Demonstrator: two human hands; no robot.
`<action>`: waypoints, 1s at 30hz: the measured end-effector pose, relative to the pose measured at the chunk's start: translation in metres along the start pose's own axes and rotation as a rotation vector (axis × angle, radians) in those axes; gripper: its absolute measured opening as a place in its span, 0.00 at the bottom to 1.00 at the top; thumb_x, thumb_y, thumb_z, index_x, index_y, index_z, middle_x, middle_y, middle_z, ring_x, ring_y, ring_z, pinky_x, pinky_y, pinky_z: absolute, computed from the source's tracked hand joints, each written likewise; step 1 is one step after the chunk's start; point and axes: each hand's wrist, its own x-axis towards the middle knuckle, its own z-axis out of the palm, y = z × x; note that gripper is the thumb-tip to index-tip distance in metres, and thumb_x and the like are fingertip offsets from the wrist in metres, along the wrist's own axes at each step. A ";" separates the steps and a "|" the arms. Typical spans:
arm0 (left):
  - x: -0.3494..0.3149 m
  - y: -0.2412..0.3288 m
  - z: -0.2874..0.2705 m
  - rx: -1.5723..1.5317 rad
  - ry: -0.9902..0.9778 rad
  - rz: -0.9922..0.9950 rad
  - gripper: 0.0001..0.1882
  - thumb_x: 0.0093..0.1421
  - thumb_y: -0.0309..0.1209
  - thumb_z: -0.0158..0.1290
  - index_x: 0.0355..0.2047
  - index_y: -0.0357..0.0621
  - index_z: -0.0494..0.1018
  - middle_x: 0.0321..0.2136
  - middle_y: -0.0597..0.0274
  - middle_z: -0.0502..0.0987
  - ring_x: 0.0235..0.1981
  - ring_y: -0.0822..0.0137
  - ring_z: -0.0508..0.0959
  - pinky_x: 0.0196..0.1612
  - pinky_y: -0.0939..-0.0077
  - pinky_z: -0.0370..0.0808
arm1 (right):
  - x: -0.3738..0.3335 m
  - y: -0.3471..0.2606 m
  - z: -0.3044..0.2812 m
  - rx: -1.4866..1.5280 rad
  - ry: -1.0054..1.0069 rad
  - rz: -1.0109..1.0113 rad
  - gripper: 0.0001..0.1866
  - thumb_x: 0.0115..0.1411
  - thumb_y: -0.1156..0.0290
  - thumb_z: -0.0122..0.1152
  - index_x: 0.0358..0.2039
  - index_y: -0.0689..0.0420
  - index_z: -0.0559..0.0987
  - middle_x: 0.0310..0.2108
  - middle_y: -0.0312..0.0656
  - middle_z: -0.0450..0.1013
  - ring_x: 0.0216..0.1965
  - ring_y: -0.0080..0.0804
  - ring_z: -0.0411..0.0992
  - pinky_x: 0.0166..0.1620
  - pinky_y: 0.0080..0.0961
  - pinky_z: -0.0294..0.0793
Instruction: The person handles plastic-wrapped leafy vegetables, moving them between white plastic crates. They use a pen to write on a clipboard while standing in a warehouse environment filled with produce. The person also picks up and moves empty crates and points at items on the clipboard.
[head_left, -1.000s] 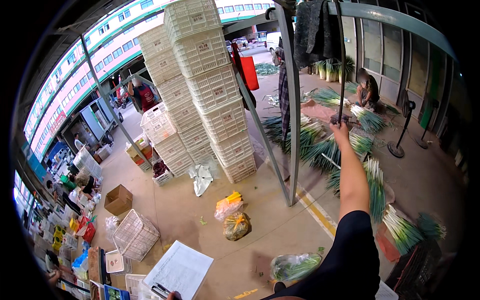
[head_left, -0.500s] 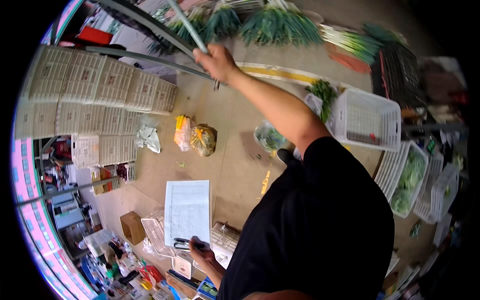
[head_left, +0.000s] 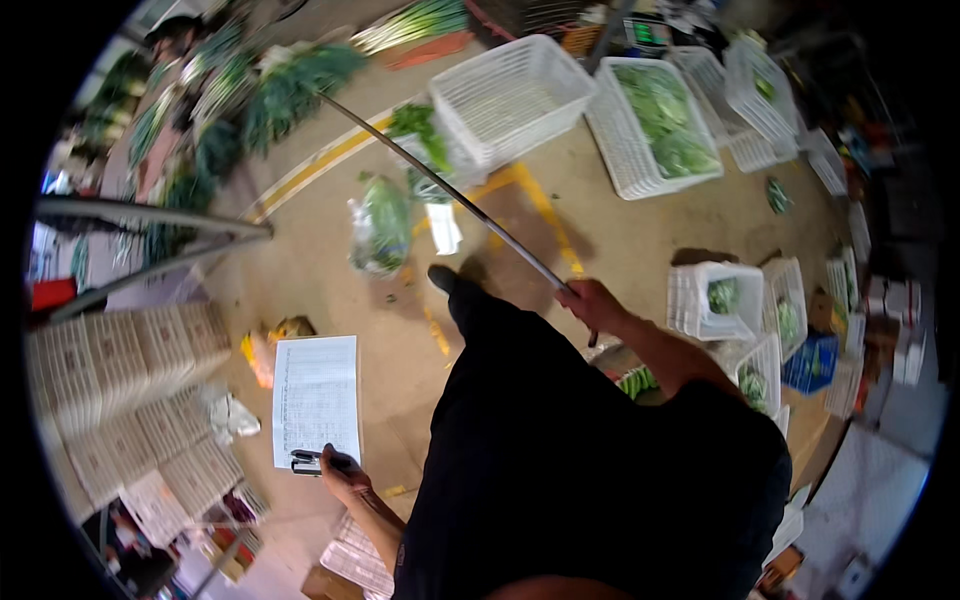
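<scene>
My left hand (head_left: 346, 483) grips the lower end of a clipboard (head_left: 316, 390) with a printed sheet on it. A dark clip and a small black object I cannot make out are by the fingers. My right hand (head_left: 592, 305) is closed round the near end of a long thin metal rod (head_left: 520, 247). The rod slants away to the upper left, crossing above a bunch of leafy greens (head_left: 420, 135) and a white slip of paper (head_left: 443, 230). A clear bag of greens (head_left: 382, 225) lies on the floor left of it.
A large white crate (head_left: 530, 140) stands ahead, with a crate of bagged greens (head_left: 655, 120) to its right. Smaller crates (head_left: 735, 320) stand at the right. Stacked crates (head_left: 130, 350) and a metal frame (head_left: 150, 212) are on the left. Leeks (head_left: 300, 80) lie at the far left.
My right hand has come down and to the right with the rod, away from the metal frame. My view has turned right. The left hand still holds the clipboard.
</scene>
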 end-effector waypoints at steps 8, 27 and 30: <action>-0.056 0.023 0.028 0.249 -0.250 -0.112 0.07 0.53 0.19 0.59 0.28 0.42 0.72 0.22 0.72 0.71 0.22 0.79 0.70 0.24 0.88 0.65 | -0.221 0.142 0.007 0.101 0.510 0.275 0.22 0.64 0.56 0.56 0.22 0.62 0.73 0.15 0.38 0.65 0.20 0.25 0.65 0.27 0.33 0.65; -0.171 -0.144 0.170 0.397 -0.374 -0.179 0.11 0.57 0.22 0.56 0.41 0.32 0.77 0.24 0.70 0.73 0.24 0.76 0.72 0.28 0.84 0.67 | -0.300 0.353 -0.171 0.020 0.837 0.439 0.21 0.65 0.57 0.56 0.20 0.59 0.74 0.14 0.32 0.65 0.17 0.19 0.60 0.23 0.27 0.59; -0.162 -0.143 0.174 0.393 -0.449 -0.171 0.13 0.58 0.22 0.55 0.43 0.32 0.77 0.29 0.67 0.76 0.28 0.74 0.74 0.32 0.83 0.71 | -0.290 0.346 -0.185 -0.115 0.786 0.492 0.22 0.63 0.54 0.55 0.24 0.62 0.77 0.21 0.45 0.74 0.24 0.39 0.71 0.31 0.39 0.69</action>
